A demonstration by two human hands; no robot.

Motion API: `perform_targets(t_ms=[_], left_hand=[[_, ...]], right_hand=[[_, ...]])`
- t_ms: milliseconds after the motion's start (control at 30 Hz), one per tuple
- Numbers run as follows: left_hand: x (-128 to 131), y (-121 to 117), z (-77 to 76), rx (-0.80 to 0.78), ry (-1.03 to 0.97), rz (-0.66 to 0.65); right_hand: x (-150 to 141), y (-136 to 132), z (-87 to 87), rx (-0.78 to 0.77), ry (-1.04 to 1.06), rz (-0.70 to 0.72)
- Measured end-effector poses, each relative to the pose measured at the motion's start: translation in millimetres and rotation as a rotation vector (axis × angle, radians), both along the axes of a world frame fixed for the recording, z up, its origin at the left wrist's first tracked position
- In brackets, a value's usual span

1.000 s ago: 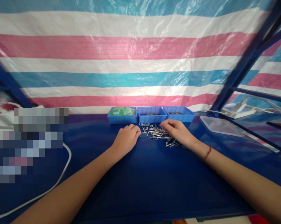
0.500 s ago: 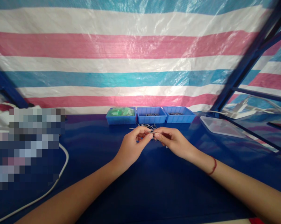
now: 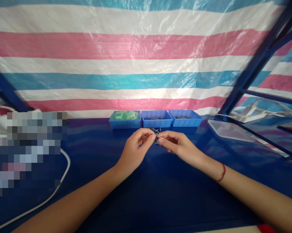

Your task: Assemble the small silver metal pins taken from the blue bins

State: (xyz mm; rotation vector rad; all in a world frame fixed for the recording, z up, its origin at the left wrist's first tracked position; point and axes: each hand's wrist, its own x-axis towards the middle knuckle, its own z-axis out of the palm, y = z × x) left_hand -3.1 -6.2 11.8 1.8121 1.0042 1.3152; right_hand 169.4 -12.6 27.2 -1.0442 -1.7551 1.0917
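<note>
From the left, a white cable (image 3: pixel 67 161) curves over the blue worktop (image 3: pixel 158 187), well apart from the hands. Next comes the left bin (image 3: pixel 125 124), holding green packets (image 3: pixel 126 115). The left hand (image 3: pixel 133 147) has moved in from the edge of the metal parts (image 3: pixel 156 130); its grip is now pinched on small metal pieces (image 3: pixel 157 136) (too small to tell whether one or several).

Behind the loose metal parts, which the fingers partly cover, stands the middle bin (image 3: pixel 157 123), with more slim metal parts inside. The right hand (image 3: pixel 178 144) has also come inward, and its grip appears closed on the same small metal pieces, fingertips nearly meeting the left ones. So both hands now work together at one spot above the worktop, instead of apart at either side of the heap.

Further right, the right bin (image 3: pixel 187 122) also holds metal parts, and a shallow translucent plastic piece (image 3: pixel 230 131) lies beyond it.
</note>
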Motion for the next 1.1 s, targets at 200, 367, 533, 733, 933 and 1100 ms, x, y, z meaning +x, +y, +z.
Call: perform_targets(t_ms=[200, 367, 533, 733, 933, 1100], left_hand=[[-1.2, 5.4, -1.4, -0.008, 0.018, 0.008], [-1.2, 9.5, -6.0, -0.046, 0.077, -0.089], [0.2, 9.3, -8.7, -0.042, 0.165, -0.170], [0.3, 16.5, -10.1, 0.105, 0.275, -0.028], [0.4, 20.1, -12.8, 0.261, 0.553, -0.025], [3.0, 18.1, -15.2, 0.342, 0.808, -0.023]], right_hand=[[2.1, -0.1, -2.2, 0.221, -0.017, -0.174], [8.5, -8.2, 4.7, 0.623, -0.288, -0.192], [11.2, -14.0, 14.6, 0.750, -0.508, -0.081], [33.0, 25.2, 7.5, 0.498, -0.383, -0.341], [81.8, 78.5, -8.7, 0.449, -0.432, -0.787], [85.3, 83.0, -17.7, 0.513, -0.531, -0.787]])
